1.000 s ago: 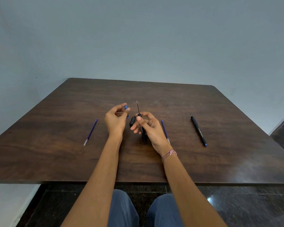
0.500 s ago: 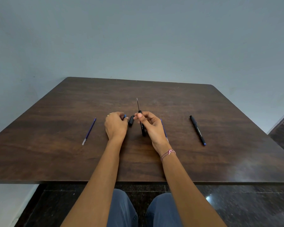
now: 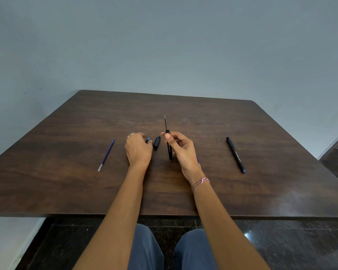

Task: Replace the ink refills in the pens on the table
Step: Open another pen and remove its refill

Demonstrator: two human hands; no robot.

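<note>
The right hand (image 3: 181, 151) is pinching the pen barrel (image 3: 170, 153) upright, refill (image 3: 165, 123) poking toward twelve o'clock, while the left hand (image 3: 138, 151), at nine o'clock of it, is curling round a blue plug (image 3: 148, 139), which may roll away if released.

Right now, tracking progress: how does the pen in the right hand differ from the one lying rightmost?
The held pen points up in the right hand, refill poking out; lying pen rests flat, closed. Blue end on the lying pen, none on the held pen. Both are black.
</note>
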